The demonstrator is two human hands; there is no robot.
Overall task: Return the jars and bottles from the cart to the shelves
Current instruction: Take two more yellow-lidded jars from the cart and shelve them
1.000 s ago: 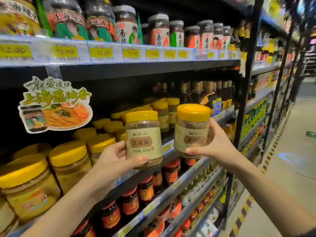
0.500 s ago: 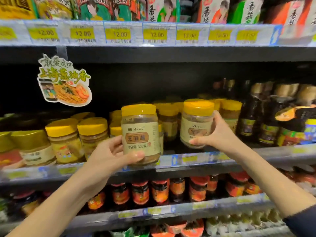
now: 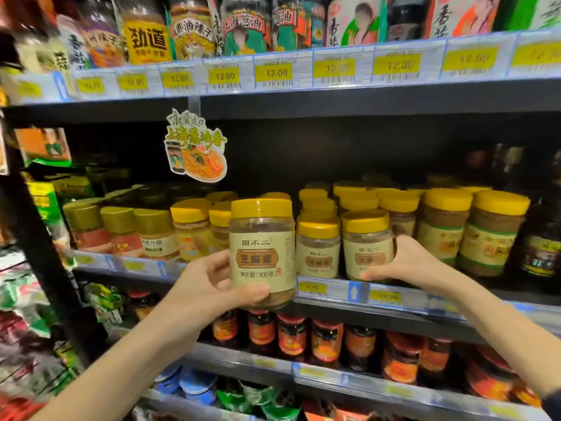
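You are holding two yellow-lidded jars in front of the middle shelf [image 3: 394, 299], which is running across the centre of the frame. Your left hand [image 3: 209, 287], reaching up from the lower left, is gripping the near jar [image 3: 262, 253] at centre frame: the thumb is pressing across the bottom of its cream label and the fingers are curling around its left side. That jar is staying upright and hanging in the air just in front of the shelf's edge, its base overlapping the price strip. Your right hand [image 3: 406, 262], coming in from the lower right, is wrapping around the second jar [image 3: 365, 244] just right of centre, with the thumb lying along the base of the label and the fingers closing behind its right side. This jar is sitting at the shelf's front edge; whether its base is touching the shelf you cannot tell, since the hand is covering it. A matching jar [image 3: 317, 247] is standing between the two, and more yellow-capped jars [image 3: 446, 226] are filling the row behind and to the right. A noodle-picture hanging tag [image 3: 195, 147] is dangling from the upper shelf [image 3: 273, 74] in the upper middle of the frame, above a row of yellow price labels. Red-labelled dark jars [image 3: 291, 338] are lining the shelf below.
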